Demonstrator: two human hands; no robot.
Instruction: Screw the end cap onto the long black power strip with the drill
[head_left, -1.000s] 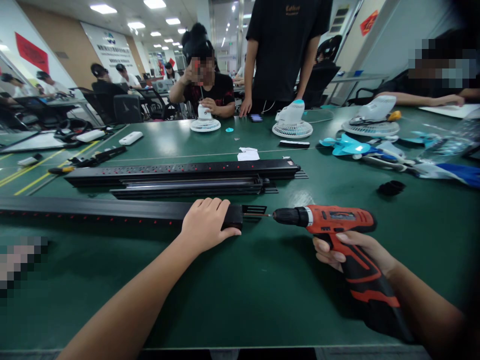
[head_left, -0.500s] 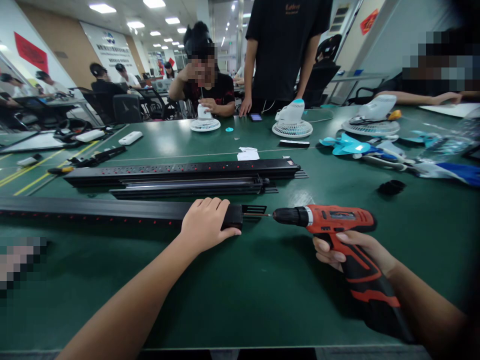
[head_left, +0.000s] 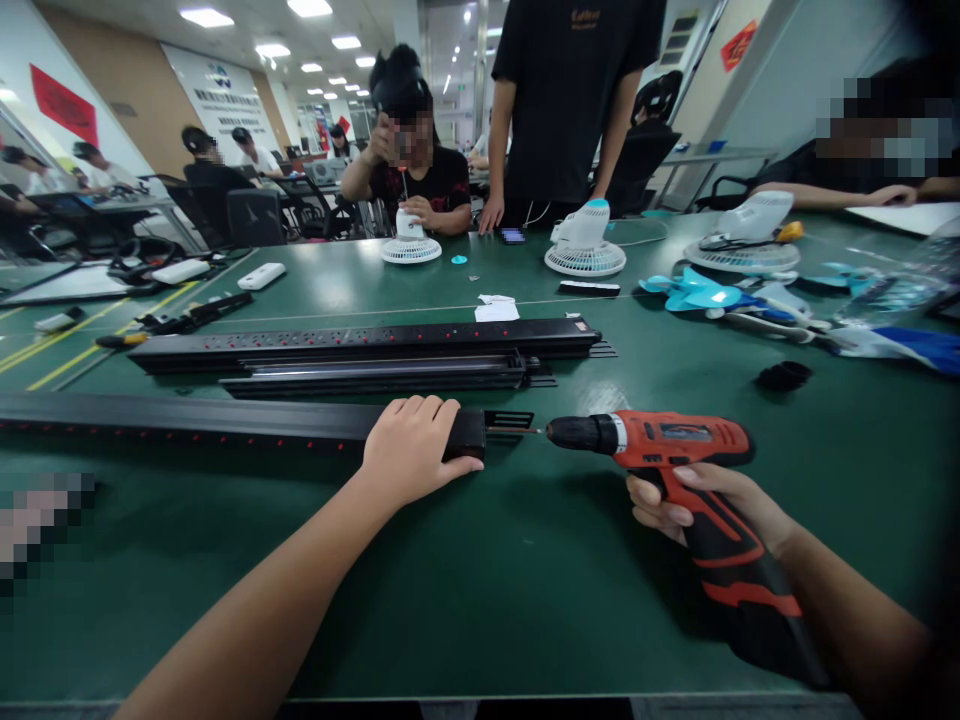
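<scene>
Lying across the left of the table is a long black bar with a row of small red dots along its near side; it looks like a power strip. My left hand is wrapped over its right end. A slotted black bracket sticks out from that end. My right hand grips a red and black cordless drill by its handle, fingers near the trigger. The drill points left, and its thin bit reaches the bar's end beside the bracket. Where the tip sits is too small to make out.
Behind lie another black bar with red dots and a dark metal profile. Farther back stand white fans, with blue fan blades at right. A seated person works on a fan; another person stands alongside.
My hands, the drill and the bar hold almost the same positions. Across the table, the seated person's raised hand and head have shifted slightly.
</scene>
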